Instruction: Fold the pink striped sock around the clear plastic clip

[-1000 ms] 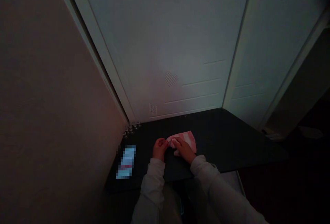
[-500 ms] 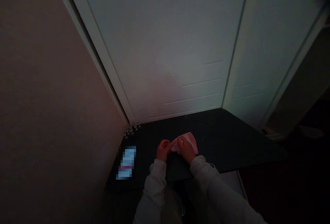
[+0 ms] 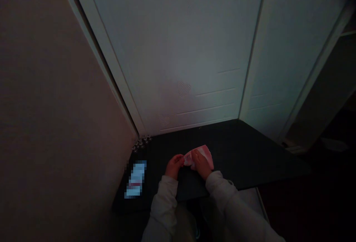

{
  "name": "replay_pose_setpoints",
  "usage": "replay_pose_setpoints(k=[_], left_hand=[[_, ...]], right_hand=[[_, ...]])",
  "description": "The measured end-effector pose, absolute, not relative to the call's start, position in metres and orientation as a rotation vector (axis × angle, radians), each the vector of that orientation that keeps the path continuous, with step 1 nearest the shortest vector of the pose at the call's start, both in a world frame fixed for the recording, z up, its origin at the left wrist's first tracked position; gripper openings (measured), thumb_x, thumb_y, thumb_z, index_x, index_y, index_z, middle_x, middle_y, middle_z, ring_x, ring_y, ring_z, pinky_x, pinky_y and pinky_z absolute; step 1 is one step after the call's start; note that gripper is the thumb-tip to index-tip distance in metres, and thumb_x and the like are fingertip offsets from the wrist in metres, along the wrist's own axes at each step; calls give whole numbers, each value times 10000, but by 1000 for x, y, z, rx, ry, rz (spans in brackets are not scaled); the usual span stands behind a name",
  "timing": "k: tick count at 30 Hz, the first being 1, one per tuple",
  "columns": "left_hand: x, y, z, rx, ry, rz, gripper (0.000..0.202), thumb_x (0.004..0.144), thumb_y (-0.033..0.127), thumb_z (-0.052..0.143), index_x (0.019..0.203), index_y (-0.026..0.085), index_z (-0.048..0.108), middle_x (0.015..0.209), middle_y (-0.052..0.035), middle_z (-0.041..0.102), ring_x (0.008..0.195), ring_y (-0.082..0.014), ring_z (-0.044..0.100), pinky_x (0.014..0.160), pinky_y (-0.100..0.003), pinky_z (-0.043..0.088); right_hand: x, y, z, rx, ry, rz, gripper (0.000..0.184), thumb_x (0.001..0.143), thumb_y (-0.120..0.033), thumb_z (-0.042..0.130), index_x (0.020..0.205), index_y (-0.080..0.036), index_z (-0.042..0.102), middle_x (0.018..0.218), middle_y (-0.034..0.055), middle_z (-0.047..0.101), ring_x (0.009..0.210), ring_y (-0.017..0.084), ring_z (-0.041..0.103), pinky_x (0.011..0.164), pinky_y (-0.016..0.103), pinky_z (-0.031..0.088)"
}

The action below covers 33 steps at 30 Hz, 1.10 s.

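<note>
A small pink and white striped cloth (image 3: 205, 154) lies on a dark table (image 3: 244, 153) in a dim room. My right hand (image 3: 201, 164) rests on the cloth with its fingers curled over its left part. My left hand (image 3: 174, 165) pinches the cloth's left corner. Both arms are in pale long sleeves. Much of the cloth is hidden under my right hand.
A lit phone (image 3: 135, 179) lies on the table at the left, near a beige wall (image 3: 55, 123). Several small shiny objects (image 3: 141, 142) sit in the table's back left corner. White panelled doors (image 3: 189, 56) stand right behind the table.
My hands have drawn the cloth into a smaller, more bunched shape, and my left hand has moved right to meet its corner. The view has tilted slightly.
</note>
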State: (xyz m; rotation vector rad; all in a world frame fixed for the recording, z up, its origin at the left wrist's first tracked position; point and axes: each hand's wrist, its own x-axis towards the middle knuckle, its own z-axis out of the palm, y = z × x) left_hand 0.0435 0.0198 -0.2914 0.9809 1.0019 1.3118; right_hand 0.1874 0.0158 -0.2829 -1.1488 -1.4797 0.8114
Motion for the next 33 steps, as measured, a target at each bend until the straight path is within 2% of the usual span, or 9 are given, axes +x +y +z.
replay_pose_setpoints(k=[10,17,22,28,33], left_hand=[[46,16,-286,898,1024,1365,328,541,372,714,720,120,605,540,19,562,461,-68,449,469,-206,316],[45,14,-284,843,994,1361,364,530,366,727,761,112,609,616,-20,607,519,-90,515,513,-222,378],[46,13,-281,800,988,1361,360,506,314,752,766,119,596,651,-36,622,561,-106,555,583,-248,433],[46,13,-282,788,977,1363,366,496,272,763,777,109,594,670,-43,627,581,-112,570,601,-253,450],[46,15,-285,766,972,1407,360,516,277,754,792,122,584,689,-30,619,591,-106,569,597,-247,452]], right_hand=[[186,10,-279,-1150,-1485,877,276,819,-399,358,758,-197,535,705,5,562,643,147,534,580,251,415],[186,8,-276,-1103,-1526,833,257,829,-369,369,848,-191,554,763,31,599,718,167,551,672,296,441],[184,8,-276,-1050,-1561,766,308,858,-365,320,988,-214,556,982,55,608,904,189,535,838,347,402],[184,11,-280,-1062,-1543,702,319,861,-388,319,911,-205,576,840,54,604,798,188,547,763,330,431],[183,10,-278,-977,-1580,659,278,841,-371,389,939,-211,594,995,71,600,980,206,514,896,367,380]])
